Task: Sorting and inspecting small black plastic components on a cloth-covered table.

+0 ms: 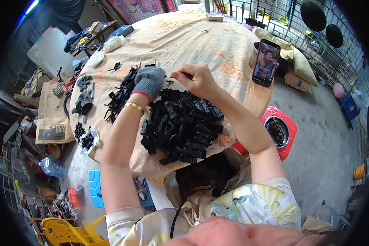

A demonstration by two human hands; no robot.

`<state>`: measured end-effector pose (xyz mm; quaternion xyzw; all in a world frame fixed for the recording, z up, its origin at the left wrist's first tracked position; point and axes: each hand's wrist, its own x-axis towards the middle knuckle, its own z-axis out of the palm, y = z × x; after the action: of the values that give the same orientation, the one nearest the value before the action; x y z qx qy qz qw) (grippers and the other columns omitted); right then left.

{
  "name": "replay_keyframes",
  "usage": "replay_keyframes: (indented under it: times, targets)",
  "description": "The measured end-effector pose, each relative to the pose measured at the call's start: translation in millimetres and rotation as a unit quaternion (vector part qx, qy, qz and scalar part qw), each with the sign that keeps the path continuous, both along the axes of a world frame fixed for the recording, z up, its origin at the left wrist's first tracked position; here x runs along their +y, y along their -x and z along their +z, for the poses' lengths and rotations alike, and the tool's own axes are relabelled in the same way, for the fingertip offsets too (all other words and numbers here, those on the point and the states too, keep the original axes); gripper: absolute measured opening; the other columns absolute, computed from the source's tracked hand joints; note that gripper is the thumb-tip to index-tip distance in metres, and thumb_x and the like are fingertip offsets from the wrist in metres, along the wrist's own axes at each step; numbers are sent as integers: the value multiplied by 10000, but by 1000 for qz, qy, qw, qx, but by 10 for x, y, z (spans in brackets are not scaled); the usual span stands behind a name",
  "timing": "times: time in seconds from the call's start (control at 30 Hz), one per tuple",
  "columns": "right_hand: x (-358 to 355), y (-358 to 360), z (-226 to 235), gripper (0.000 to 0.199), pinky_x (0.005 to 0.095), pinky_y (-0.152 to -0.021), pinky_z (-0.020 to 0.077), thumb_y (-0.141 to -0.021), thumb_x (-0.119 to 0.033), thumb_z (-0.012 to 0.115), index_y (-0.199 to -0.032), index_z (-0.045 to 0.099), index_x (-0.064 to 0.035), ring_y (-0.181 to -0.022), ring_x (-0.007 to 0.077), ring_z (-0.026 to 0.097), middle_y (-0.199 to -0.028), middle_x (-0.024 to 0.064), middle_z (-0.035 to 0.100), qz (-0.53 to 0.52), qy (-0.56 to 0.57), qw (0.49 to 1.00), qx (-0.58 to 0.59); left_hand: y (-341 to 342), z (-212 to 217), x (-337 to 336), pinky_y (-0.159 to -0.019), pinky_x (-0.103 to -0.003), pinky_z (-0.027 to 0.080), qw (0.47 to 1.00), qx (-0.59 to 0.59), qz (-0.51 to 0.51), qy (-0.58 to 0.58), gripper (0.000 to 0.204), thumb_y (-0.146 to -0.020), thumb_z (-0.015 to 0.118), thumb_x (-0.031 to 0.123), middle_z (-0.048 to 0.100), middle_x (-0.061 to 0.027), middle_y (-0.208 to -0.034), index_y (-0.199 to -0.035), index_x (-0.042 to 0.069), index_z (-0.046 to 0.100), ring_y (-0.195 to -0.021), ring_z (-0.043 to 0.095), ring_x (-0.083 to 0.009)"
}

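My left hand, in a grey knit glove with a red cuff, is closed above the table between two heaps. Its fingertips, and whatever they hold, are hidden. My bare right hand is just to its right, thumb and fingers pinched together. A small dark spot shows at its fingers, too small to name. Below both hands lies a large heap of black plastic parts, blocky and piled on each other. Left of my gloved hand spreads a second heap of thinner black parts. Several loose black pieces lie beyond it.
A patterned cloth covers the round table. At its right edge stands a phone with a lit screen. Dark gloves and a bag of small black bits lie at the left. A red stool holds a metal bowl.
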<state>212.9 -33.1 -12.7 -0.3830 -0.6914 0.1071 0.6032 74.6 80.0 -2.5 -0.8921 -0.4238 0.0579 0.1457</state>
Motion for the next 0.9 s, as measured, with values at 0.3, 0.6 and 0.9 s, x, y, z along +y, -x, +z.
replay_keyframes:
  times: [0.3, 0.6, 0.9]
  targets:
    - [11, -83, 60, 294, 176, -571, 401, -801, -234, 654, -968, 619, 6, -649, 46, 504, -750, -8, 596, 48, 154, 971, 179, 413, 172, -741, -855, -359, 469, 486, -706, -226, 464, 201, -894, 482, 131, 596, -114, -1014, -1009, -13, 563, -911, 604, -253]
    - [-212, 109, 162, 266, 140, -476, 322, -799, -150, 615, -1026, 604, -12, -555, -1, 435, -758, -9, 606, 229, 183, 928, 232, 585, 173, -893, -823, -401, 498, 402, -679, -198, 581, 266, -839, 567, 192, 614, -158, -974, -1008, -13, 564, -897, 614, -272]
    - [-270, 91, 199, 243, 202, -740, 454, -803, -57, 611, -1034, 595, 13, -838, 79, 567, -941, 49, 626, 285, 178, 928, 158, 603, 238, -985, -592, -211, 508, 477, -630, -144, 596, 223, -769, 630, 170, 635, -105, -840, -914, 6, 585, -702, 615, -138]
